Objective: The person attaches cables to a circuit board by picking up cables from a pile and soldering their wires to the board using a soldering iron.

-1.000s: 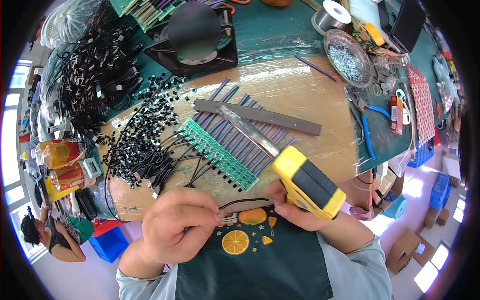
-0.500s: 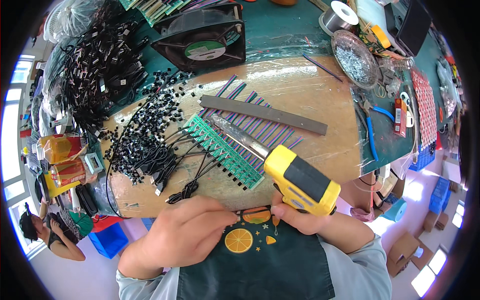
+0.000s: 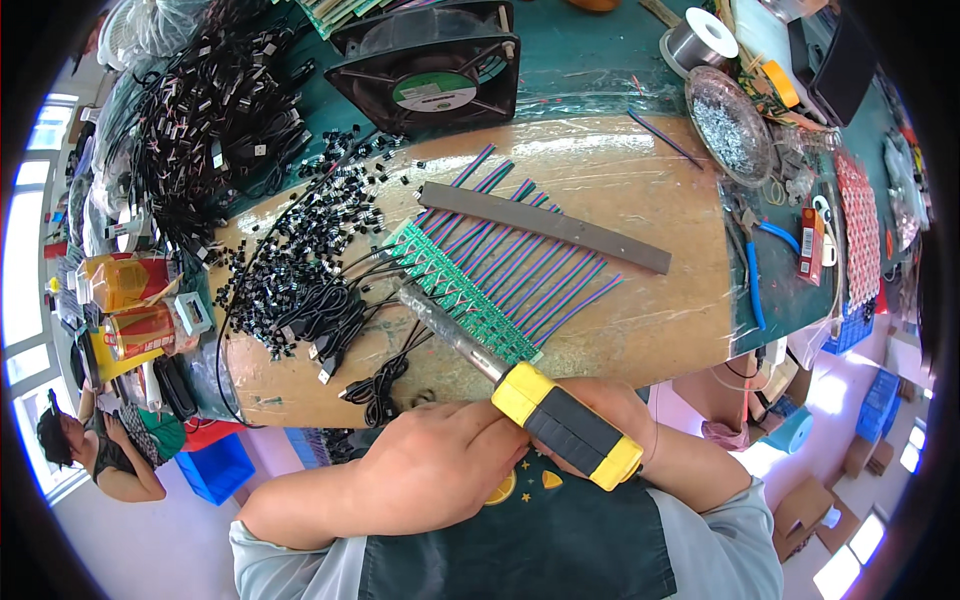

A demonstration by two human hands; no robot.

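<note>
My right hand [image 3: 607,408] is wrapped round a yellow and black soldering iron [image 3: 570,425], partly hidden behind its handle. The iron's metal barrel slants up and left, its tip over the black leads beside a green circuit board strip [image 3: 468,297]. My left hand [image 3: 430,465] is closed in front of my apron, fingertips against the right hand near the handle; what they pinch is hidden. Striped ribbon wires [image 3: 540,275] fan out from the board's right side. Across them lies a flat grey-brown bar [image 3: 545,228]. Black cables [image 3: 375,390] trail from the board's left side.
Loose small black connectors [image 3: 310,240] cover the board's left. Behind them is a heap of black cables [image 3: 205,130], beside a black fan [image 3: 430,85]. At right are a solder spool [image 3: 700,42], a dish of small bits [image 3: 730,125] and blue-handled pliers [image 3: 755,285].
The soldering iron has swung down and left, its tip now left of the board. My hands have come together. The whole tabletop has shifted slightly right in view.
</note>
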